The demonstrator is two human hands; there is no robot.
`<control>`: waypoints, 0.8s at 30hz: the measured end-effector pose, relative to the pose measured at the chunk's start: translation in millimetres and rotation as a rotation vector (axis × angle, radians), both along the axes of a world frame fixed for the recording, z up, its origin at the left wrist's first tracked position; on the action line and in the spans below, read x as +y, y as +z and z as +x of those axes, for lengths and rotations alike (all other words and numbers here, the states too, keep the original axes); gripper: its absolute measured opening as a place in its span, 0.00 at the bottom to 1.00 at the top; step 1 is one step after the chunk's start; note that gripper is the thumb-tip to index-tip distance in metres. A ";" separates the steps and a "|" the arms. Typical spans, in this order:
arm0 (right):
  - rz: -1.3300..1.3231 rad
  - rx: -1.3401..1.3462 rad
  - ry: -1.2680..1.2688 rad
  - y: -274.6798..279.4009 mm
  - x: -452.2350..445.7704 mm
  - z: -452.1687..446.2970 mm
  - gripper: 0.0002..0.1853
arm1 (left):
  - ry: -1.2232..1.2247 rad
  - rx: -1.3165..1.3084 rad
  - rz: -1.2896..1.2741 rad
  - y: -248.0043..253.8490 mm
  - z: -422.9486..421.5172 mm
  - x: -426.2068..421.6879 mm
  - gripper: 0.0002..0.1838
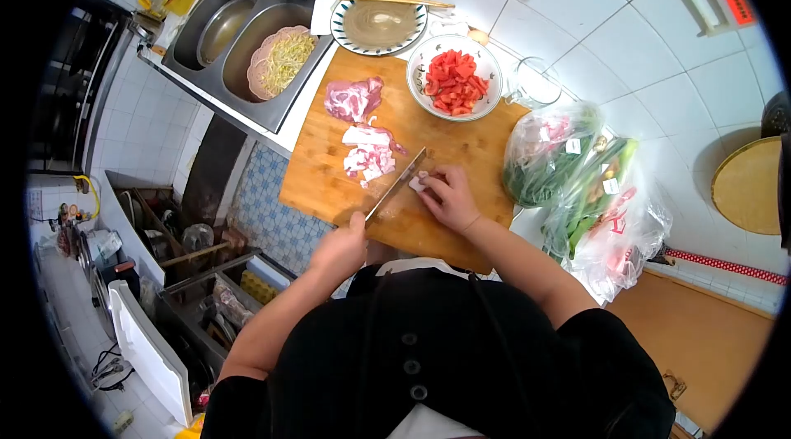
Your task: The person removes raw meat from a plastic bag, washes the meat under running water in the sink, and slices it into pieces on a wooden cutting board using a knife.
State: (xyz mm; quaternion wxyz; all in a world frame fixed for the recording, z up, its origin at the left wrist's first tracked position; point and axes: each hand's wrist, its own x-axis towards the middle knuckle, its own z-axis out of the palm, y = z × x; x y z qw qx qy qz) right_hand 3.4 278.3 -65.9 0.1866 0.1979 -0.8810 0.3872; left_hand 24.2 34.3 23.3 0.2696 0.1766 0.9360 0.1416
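My left hand (341, 246) is closed around the handle of a kitchen knife (399, 182), whose blade slants up and to the right over the wooden cutting board (317, 183). Just right of the blade, the bent fingers of my right hand (451, 198) pinch a small pale piece of meat (417, 183) against the board. Left of the knife lies a pile of sliced pink and white meat (368, 154). Behind that pile sits a larger uncut chunk of raw meat (353, 99). A white bowl (415, 101) at the board's far edge holds chopped red tomatoes (455, 84).
Chopsticks (397, 1) rest across a patterned plate (339, 25) behind the board. Bean sprouts (287, 62) fill a pink basket (257, 76) in the double sink (284, 115). Plastic bags of green vegetables (554, 154) crowd the board's right side, near a glass container (540, 83).
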 end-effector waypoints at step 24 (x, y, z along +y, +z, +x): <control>-0.017 -0.157 0.134 -23.1 9.2 -9.1 0.06 | 0.210 -0.432 -0.173 16.0 -19.2 13.3 0.30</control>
